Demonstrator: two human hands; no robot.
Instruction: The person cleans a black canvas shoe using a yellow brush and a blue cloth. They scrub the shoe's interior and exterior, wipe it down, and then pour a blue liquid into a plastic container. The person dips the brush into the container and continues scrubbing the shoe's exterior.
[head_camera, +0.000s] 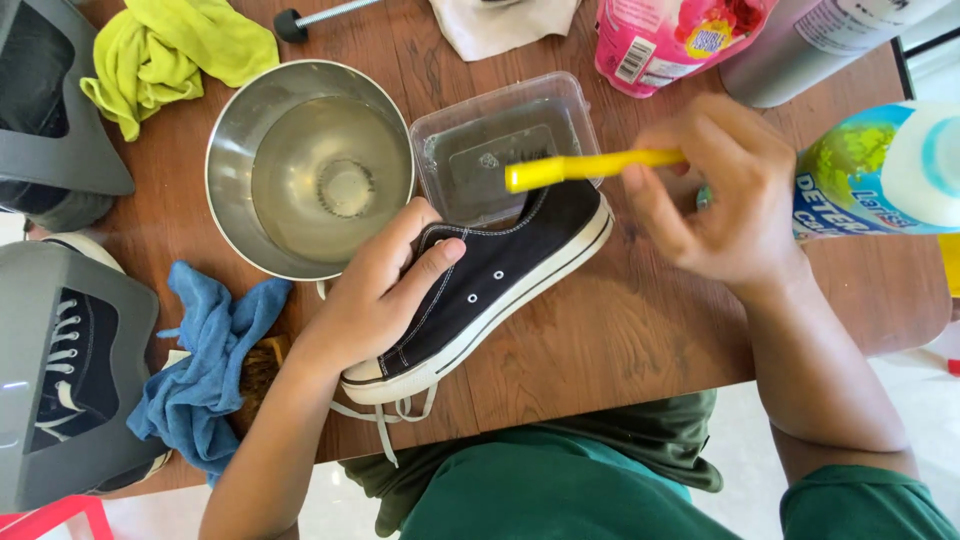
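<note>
Our left hand (385, 290) wraps its fingers (440, 262) around the black shoe (500, 275) lying mid-surface, near the plastic tub (505, 145). Our right hand (725, 195) grips a yellow brush handle (590, 167) just above the shoe.

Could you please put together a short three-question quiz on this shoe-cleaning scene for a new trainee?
1. True or false: the left hand grips the black sneaker at its opening.
2. What does the right hand hold? A) the blue cloth B) the yellow-handled brush C) the steel bowl
3. Which container lies directly behind the sneaker's heel end, next to the bowl?

Key
1. True: the fingers wrap over the upper at the opening.
2. B: the yellow handle sticks out from the hand, over the shoe.
3. The clear plastic tub, which seems to hold a little liquid.
</note>
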